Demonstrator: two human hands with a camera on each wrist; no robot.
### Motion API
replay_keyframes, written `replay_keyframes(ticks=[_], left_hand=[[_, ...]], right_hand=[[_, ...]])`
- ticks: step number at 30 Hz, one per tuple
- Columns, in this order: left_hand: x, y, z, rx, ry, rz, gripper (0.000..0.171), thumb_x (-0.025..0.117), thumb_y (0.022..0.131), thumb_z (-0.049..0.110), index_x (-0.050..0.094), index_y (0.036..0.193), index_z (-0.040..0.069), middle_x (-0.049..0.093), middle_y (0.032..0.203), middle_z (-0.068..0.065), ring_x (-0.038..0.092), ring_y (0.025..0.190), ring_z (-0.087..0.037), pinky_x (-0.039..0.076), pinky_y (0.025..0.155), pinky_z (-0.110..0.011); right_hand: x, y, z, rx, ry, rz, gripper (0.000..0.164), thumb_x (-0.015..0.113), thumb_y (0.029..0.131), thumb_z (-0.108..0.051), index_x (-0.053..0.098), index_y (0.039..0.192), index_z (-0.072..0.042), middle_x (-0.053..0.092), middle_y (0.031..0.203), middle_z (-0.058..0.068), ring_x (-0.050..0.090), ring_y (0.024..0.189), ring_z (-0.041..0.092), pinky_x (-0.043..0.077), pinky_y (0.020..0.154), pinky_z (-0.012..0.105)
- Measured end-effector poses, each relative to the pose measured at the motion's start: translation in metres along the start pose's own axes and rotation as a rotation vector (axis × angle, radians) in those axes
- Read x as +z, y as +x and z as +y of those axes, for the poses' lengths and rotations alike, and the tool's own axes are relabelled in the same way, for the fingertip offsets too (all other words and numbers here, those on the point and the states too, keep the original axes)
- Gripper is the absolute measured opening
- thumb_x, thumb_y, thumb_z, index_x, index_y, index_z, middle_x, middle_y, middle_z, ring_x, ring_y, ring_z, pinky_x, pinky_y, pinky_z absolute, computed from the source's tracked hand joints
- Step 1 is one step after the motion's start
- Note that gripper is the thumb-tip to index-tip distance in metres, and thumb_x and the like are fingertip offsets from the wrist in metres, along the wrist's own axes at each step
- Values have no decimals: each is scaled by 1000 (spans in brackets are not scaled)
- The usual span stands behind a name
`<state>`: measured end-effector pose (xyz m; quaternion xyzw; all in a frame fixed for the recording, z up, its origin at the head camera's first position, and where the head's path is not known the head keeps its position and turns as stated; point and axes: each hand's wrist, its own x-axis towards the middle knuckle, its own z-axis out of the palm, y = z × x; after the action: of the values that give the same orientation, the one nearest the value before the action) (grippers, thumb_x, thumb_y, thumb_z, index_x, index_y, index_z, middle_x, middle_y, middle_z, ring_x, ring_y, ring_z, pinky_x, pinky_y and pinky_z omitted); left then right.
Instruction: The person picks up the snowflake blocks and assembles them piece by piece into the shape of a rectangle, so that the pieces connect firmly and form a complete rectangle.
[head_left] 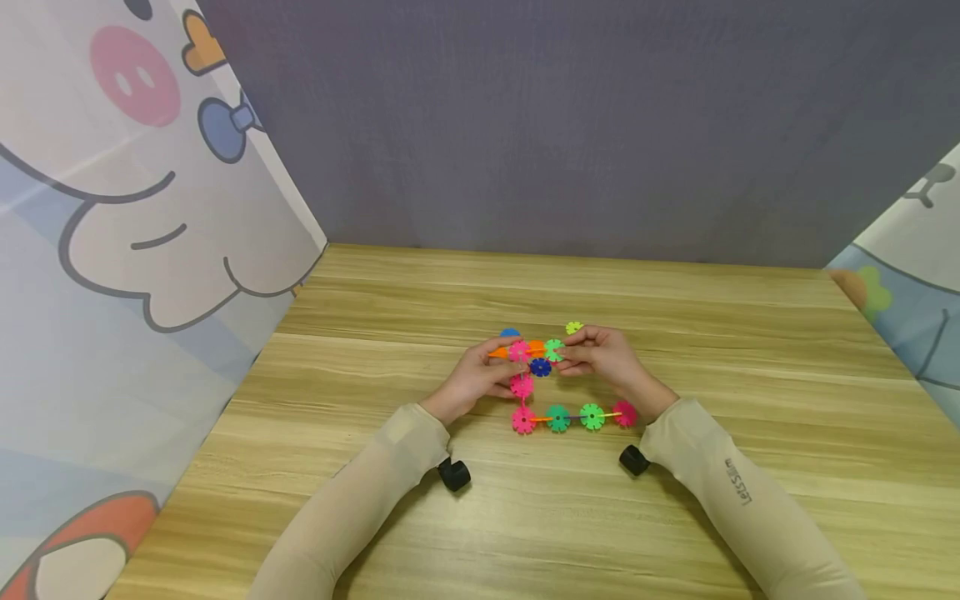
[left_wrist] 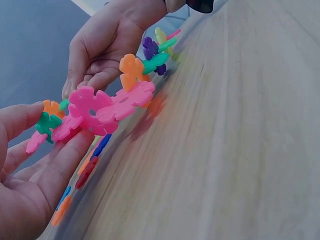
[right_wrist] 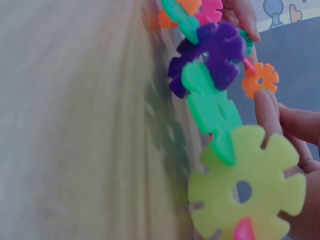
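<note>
My left hand [head_left: 477, 377] pinches a pink slotted disc [head_left: 520, 351], my right hand [head_left: 604, 357] a green disc [head_left: 553, 350] opposite; joining, seemingly underway, needs alignment.

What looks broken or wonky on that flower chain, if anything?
Nothing looks broken or spilled. The flower chain, held by the left hand and right hand, turns a corner. Some discs sit crosswise, like the green disc between the purple disc and yellow disc, but that's how they slot together.
</note>
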<state>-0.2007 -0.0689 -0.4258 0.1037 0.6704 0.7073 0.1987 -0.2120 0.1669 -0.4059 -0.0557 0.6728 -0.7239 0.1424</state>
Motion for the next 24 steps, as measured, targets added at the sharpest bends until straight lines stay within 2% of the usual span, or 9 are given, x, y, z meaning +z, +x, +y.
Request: replay_keyframes(ticks=[11, 17, 24], left_hand=[[-1, 1, -1, -20, 35, 24, 56, 64, 96, 2, 45, 148, 1, 71, 107, -23, 65, 65, -11, 60, 68, -32], [0, 2, 1, -41, 61, 1, 56, 64, 95, 1, 44, 148, -1, 70, 108, -25, 65, 66, -10, 60, 69, -32], [0, 1, 3, -32, 55, 2, 56, 64, 95, 1, 43, 147, -3, 70, 107, -25, 67, 68, -12, 61, 70, -36]], right_hand=[[5, 0, 4, -6, 36, 5, 9, 55, 92, 17, 58, 101, 17, 69, 78, 9, 72, 67, 17, 60, 67, 31], [6, 1, 7, -7, 11, -10, 10, 56, 91, 17, 59, 101, 17, 70, 78, 8, 72, 67, 16, 60, 67, 31], [7, 3, 3, 12, 14, -10, 12, 57, 92, 15, 58, 103, 17, 71, 80, 7, 72, 69, 16, 60, 69, 31]])
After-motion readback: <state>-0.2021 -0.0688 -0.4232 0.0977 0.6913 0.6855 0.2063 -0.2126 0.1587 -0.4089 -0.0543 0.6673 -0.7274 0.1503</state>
